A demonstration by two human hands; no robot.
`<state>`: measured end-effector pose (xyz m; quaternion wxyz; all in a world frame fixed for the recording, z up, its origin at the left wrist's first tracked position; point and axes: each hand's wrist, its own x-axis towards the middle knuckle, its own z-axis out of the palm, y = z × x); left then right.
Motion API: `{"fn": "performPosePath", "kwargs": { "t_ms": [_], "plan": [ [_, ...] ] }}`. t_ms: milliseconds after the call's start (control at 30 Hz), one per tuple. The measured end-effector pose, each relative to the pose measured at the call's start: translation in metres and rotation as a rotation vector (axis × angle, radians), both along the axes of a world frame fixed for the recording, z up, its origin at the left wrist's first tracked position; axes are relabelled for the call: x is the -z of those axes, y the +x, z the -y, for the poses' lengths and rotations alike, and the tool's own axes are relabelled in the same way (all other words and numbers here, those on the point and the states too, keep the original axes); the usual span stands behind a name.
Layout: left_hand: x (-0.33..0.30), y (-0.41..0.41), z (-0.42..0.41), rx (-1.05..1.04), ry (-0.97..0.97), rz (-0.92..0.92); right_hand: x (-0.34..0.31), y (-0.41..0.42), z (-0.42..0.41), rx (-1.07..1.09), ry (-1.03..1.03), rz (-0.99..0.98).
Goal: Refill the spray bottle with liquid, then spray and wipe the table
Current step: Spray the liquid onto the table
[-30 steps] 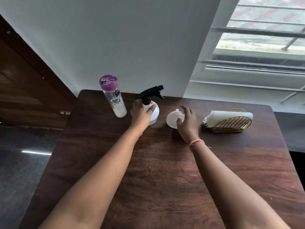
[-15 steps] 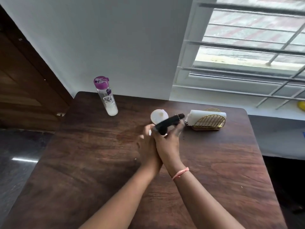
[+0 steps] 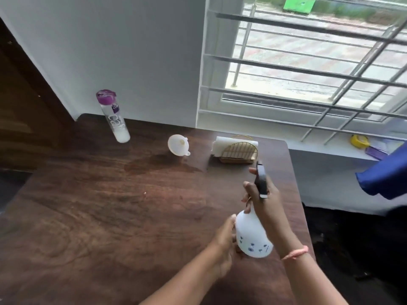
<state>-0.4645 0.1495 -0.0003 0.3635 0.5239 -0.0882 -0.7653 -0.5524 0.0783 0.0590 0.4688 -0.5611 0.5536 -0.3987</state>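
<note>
Above the table (image 3: 110, 216), right hand (image 3: 267, 208) round spray bottle (image 3: 251, 234), left hand (image 3: 222, 245) beside.

Both forearms bare, thin pink thread bracelet (image 3: 295, 254) round wrist just behind R grip (image 3: 267, 208).

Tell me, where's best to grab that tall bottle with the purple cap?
Probably wrap the tall bottle round its slim middle, coming from the near side: it stands upright, with the wall close behind.
</note>
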Motion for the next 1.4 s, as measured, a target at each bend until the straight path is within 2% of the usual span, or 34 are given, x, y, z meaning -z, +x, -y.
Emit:
{"fn": "performPosePath", "kwargs": {
  "t_ms": [100, 200, 300, 433, 500, 600, 833, 967, 1100, 1267, 1400],
  "plan": [
    [0.014, -0.027, -0.005, -0.153, 0.093, -0.224, 0.018, 0.007, -0.026, 0.006, -0.106, -0.233],
    [0.024, -0.034, -0.02, -0.333, 0.12, -0.372, 0.033, 0.013, -0.051, -0.029, -0.191, -0.25],
    [0.032, -0.036, -0.029, -0.307, 0.147, -0.283, 0.038, -0.003, -0.059, -0.067, -0.24, -0.127],
    [0.026, -0.048, -0.03, -0.208, 0.243, -0.197, 0.032, -0.026, -0.057, -0.041, -0.103, 0.058],
    [0.024, -0.053, -0.034, -0.06, 0.25, -0.137, 0.03, -0.034, -0.054, -0.06, -0.091, 0.041],
    [0.022, -0.052, -0.035, 0.103, 0.201, -0.023, 0.029, -0.046, -0.048, -0.117, -0.071, -0.126],
    [0.029, 0.006, 0.007, -0.297, -0.143, 0.548, 0.045, -0.071, -0.053, -0.092, 0.049, -0.62],
    [0.037, 0.041, 0.024, -0.541, -0.226, 0.707, 0.055, -0.082, -0.056, -0.074, 0.091, -0.664],
    [0.049, 0.063, 0.026, -0.652, -0.222, 0.753, 0.06, -0.097, -0.053, 0.019, 0.078, -0.563],
    [0.067, 0.066, 0.014, -0.656, -0.183, 0.737, 0.065, -0.108, -0.051, 0.088, 0.096, -0.542],
    [0.072, 0.066, 0.012, -0.716, -0.175, 0.695, 0.066, -0.112, -0.054, 0.101, 0.121, -0.622]
  ]
}}
